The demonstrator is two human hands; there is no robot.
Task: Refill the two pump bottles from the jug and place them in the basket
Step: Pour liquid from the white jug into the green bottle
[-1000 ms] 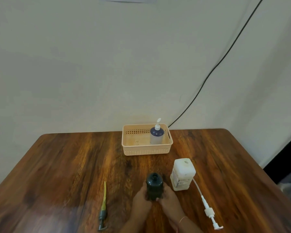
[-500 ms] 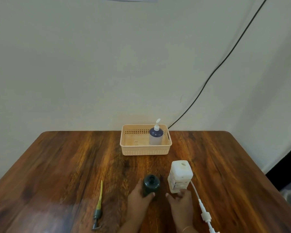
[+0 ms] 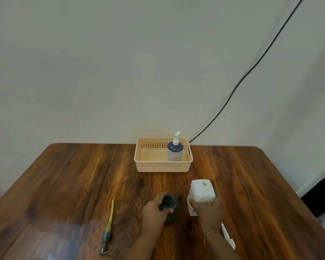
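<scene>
My left hand grips a small dark green bottle with an open neck, standing near the table's front. My right hand wraps around the lower part of a white square jug with an open hole in its top. The dark bottle's grey pump with a yellow tube lies on the table to the left. A white pump head lies behind my right forearm. A clear bottle with a blue top and white pump stands in the right end of the beige basket.
The wooden table has rounded corners and stands against a pale wall. A black cable runs down the wall to behind the basket. The table's right edge drops to a dark floor.
My right hand left the dark bottle, moved right and took hold of the white jug. My left hand stayed on the dark bottle. The view shifted slightly.
</scene>
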